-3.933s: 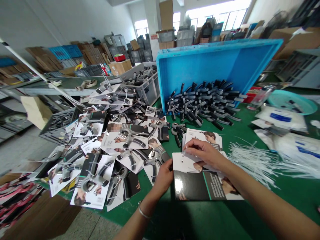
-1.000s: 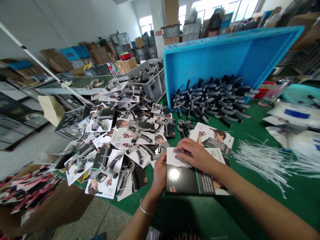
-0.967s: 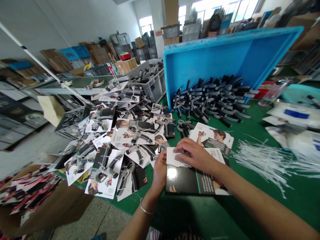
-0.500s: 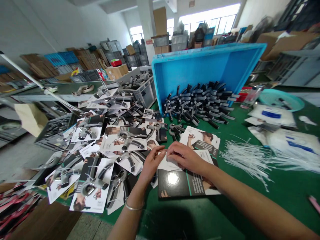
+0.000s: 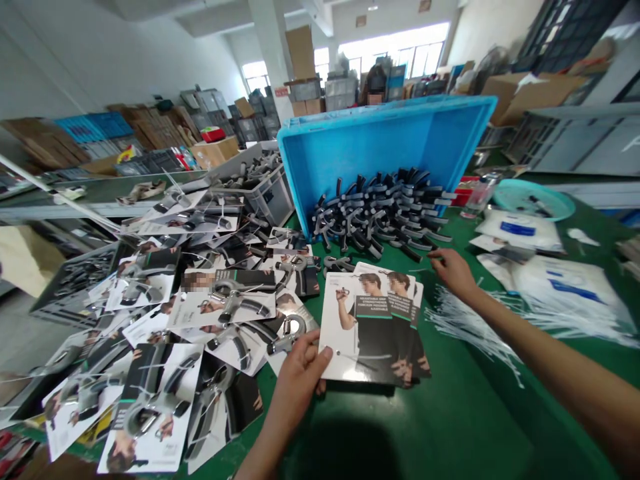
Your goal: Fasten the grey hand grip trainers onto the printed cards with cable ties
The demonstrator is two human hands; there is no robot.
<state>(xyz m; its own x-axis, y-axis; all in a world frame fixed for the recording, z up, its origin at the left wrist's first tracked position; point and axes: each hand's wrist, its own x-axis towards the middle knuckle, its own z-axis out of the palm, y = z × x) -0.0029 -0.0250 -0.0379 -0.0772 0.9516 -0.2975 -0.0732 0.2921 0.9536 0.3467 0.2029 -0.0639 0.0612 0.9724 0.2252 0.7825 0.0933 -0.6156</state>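
My left hand [image 5: 303, 363] grips the lower left edge of a printed backing card [image 5: 337, 323], thumb on top and fingers beneath. A cable tie pokes through a small hole near the card's bottom. More cards [image 5: 417, 337] with the same print lie fanned out under its right side. My right hand [image 5: 455, 272] is off to the right, its fingers pinched above the near left end of a pile of white cable ties [image 5: 473, 327]. One thin white tie seems to stick out from those fingertips. A loose hand grip strengthener [image 5: 337, 265] lies just behind the cards.
Carded hand grips [image 5: 155, 407] are heaped over the table's left side. A blue crate [image 5: 360, 137] on its side holds many loose grips [image 5: 380, 207]. Bags of ties [image 5: 575, 290] and a turquoise basin [image 5: 563, 200] stand right. A grey crate [image 5: 270, 200] is behind; a person sits beyond.
My right hand has left the card and moved right to the cable ties. My left hand has closed on the card's edge, and the card is turned upright. The view has shifted right.
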